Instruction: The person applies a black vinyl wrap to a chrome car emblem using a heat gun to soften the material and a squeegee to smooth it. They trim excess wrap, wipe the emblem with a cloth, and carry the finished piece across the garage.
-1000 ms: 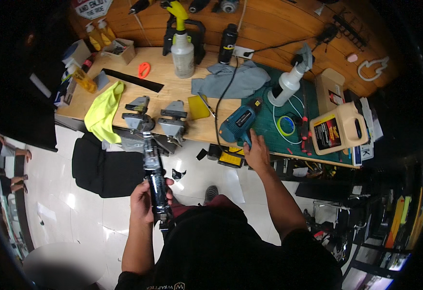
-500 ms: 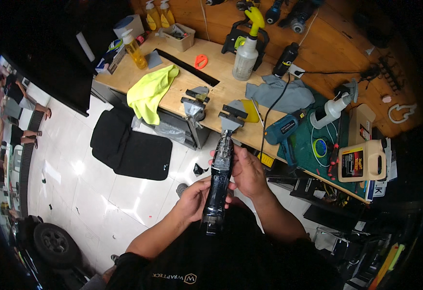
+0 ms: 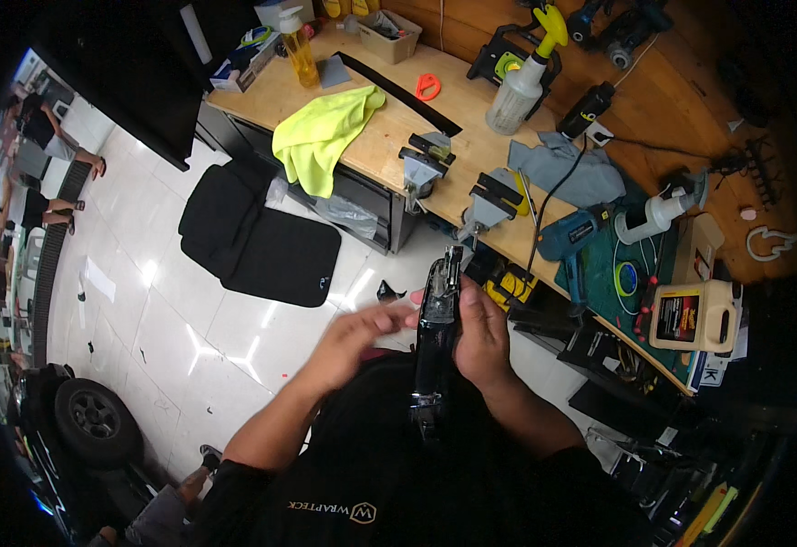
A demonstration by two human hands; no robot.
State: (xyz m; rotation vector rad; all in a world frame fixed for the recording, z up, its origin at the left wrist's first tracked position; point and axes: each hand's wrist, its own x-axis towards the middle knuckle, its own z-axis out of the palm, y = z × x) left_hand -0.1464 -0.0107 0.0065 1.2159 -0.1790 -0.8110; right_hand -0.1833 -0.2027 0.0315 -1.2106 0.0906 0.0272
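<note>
A long, narrow, glossy black part (image 3: 435, 342) stands nearly lengthwise in front of my chest. It looks like moulded plastic, with a clear or shiny section at its far end; its exact kind cannot be made out. My right hand (image 3: 482, 337) grips it from the right side, thumb along the upper edge. On the other side, my left hand (image 3: 354, 345) has its fingers stretched toward the part, slightly blurred by motion. Whether those fingertips touch it is hard to see. Just beyond the part, two grey clamps with dark jaws, a left clamp (image 3: 426, 162) and a right clamp (image 3: 491, 201), sit at the bench edge.
The wooden workbench (image 3: 385, 141) carries a yellow-green cloth (image 3: 325, 137), a spray bottle (image 3: 515, 98), a grey cloth (image 3: 567, 171), a blue heat gun (image 3: 570, 237) and a beige jug (image 3: 690, 314). Black mats (image 3: 280, 255) lie on the tiled floor. People stand far left.
My left hand has come off the part and moved left with its fingers extended. The part has shifted slightly right in my right hand, and the whole view has turned a little.
</note>
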